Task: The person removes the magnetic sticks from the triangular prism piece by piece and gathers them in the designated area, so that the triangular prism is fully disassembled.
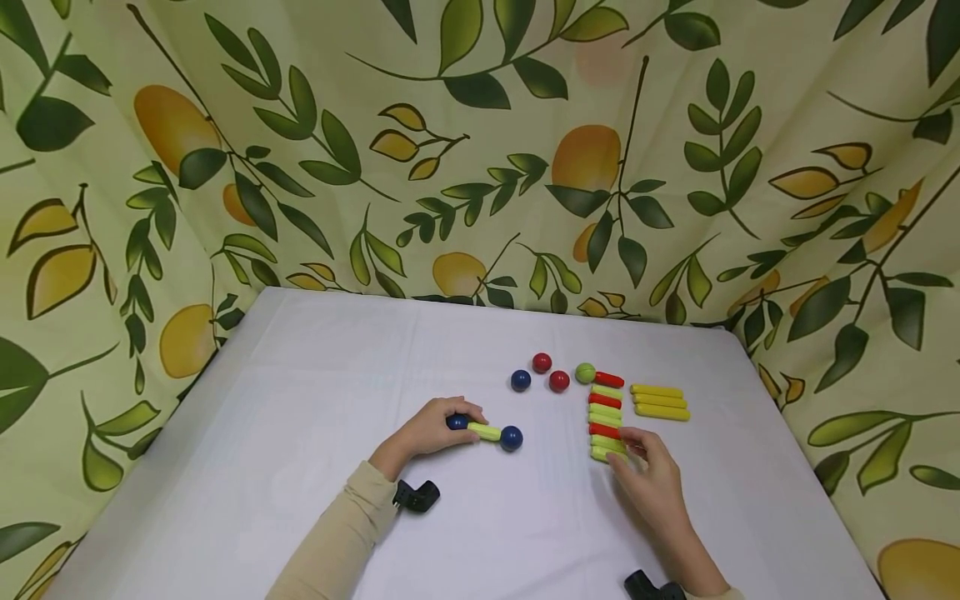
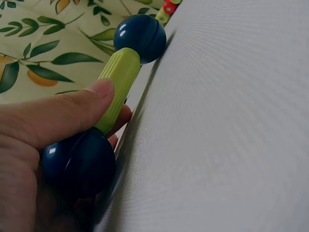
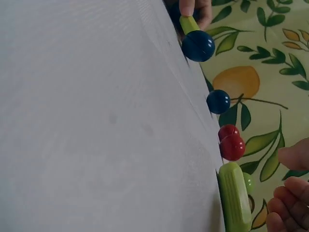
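Observation:
My left hand pinches a short light-green rod between thumb and fingers, low over the table. One dark blue ball caps its right end and another its left, partly covered by the fingers. On the right, my right hand hovers at the near end of a column of short green and red rods, beside the nearest green rod. In the right wrist view its thumb and fingers stand apart from each other, with nothing between them.
Behind the rods lie two red balls, a loose blue ball and a green ball touching a red rod. Three yellow rods lie right of the column. A patterned curtain surrounds the white table.

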A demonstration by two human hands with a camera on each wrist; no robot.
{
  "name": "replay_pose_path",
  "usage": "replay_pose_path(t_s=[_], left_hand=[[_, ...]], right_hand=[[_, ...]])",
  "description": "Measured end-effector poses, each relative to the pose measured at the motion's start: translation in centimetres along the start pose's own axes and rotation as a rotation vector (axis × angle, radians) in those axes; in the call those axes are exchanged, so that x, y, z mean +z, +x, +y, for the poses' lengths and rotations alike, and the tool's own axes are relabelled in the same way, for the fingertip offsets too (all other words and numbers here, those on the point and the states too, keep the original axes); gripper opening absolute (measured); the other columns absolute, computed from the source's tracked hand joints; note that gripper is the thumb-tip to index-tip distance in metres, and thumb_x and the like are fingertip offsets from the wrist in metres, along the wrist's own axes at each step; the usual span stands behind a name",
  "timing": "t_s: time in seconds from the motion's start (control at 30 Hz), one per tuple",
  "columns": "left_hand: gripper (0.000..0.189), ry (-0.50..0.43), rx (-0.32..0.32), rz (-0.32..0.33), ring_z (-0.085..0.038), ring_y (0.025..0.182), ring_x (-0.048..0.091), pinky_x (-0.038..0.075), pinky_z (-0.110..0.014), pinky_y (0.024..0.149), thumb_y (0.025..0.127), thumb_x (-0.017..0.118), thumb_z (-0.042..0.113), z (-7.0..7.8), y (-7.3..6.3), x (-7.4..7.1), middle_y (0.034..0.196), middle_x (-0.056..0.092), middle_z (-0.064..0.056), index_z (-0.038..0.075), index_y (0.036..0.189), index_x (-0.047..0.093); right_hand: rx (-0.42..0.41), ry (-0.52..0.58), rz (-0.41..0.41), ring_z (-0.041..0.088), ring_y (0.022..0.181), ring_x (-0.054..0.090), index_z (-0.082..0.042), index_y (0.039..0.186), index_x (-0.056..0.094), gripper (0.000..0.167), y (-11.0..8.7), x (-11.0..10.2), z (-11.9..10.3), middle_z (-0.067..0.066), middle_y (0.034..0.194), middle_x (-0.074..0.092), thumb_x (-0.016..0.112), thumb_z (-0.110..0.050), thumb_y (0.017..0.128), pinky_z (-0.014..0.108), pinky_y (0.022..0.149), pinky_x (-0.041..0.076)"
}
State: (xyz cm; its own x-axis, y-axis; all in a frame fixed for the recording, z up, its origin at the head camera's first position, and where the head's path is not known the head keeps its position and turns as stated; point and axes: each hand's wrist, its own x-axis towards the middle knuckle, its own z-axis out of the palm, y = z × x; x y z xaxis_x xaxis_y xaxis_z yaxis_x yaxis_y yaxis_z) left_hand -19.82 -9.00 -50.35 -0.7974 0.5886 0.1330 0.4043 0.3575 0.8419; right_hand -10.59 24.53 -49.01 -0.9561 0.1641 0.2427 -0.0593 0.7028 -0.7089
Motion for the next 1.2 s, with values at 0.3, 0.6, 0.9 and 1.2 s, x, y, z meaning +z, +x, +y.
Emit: replay_pose_path(t_s=[0.3,0.6,0.9,1.2], left_hand=[[0.020,0.002,-0.014,0.010,-0.026,0.121,0.056,0.030,-0.046,0.114,0.083,0.073,0.021,-0.7,0.1,0.1,0.116,0.068,-0.006,0.015,0.102,0.071],[0.021,0.010,-0.056,0.010,-0.029,0.128,0.050,0.028,-0.046,0.115,0.083,0.073,0.020,-0.7,0.1,0.2,0.119,0.067,-0.006,0.017,0.103,0.071],[0.021,-0.003,-0.044,0.021,-0.028,0.126,0.052,0.030,-0.047,0.114,0.084,0.073,0.023,-0.7,0.2,0.2,0.118,0.068,-0.006,0.017,0.104,0.070],[0.021,-0.014,-0.053,0.037,-0.034,0.128,0.048,0.031,-0.049,0.112,0.084,0.072,0.022,-0.4,0.0,0.2,0.117,0.068,-0.007,0.017,0.104,0.071]], right_hand=[[0.010,0.140,-0.143,0.028,0.111,0.058,-0.005,0.121,0.056,0.041,1.9,2.0,-3.8,0.012,0.120,0.061,0.072,-0.008,0.083,0.039,0.097,0.049],[-0.093,0.327,-0.283,0.026,0.115,0.057,-0.006,0.121,0.057,0.041,3.5,5.3,-6.1,0.014,0.122,0.061,0.072,-0.005,0.082,0.044,0.099,0.047],[-0.049,0.296,-0.522,0.023,0.114,0.058,-0.010,0.124,0.057,0.042,3.7,8.0,-6.9,0.007,0.124,0.061,0.071,-0.013,0.084,0.039,0.099,0.048],[-0.110,0.299,-0.528,0.023,0.107,0.060,-0.011,0.119,0.062,0.036,3.3,9.1,-5.8,0.009,0.120,0.062,0.071,-0.012,0.084,0.036,0.093,0.052]])
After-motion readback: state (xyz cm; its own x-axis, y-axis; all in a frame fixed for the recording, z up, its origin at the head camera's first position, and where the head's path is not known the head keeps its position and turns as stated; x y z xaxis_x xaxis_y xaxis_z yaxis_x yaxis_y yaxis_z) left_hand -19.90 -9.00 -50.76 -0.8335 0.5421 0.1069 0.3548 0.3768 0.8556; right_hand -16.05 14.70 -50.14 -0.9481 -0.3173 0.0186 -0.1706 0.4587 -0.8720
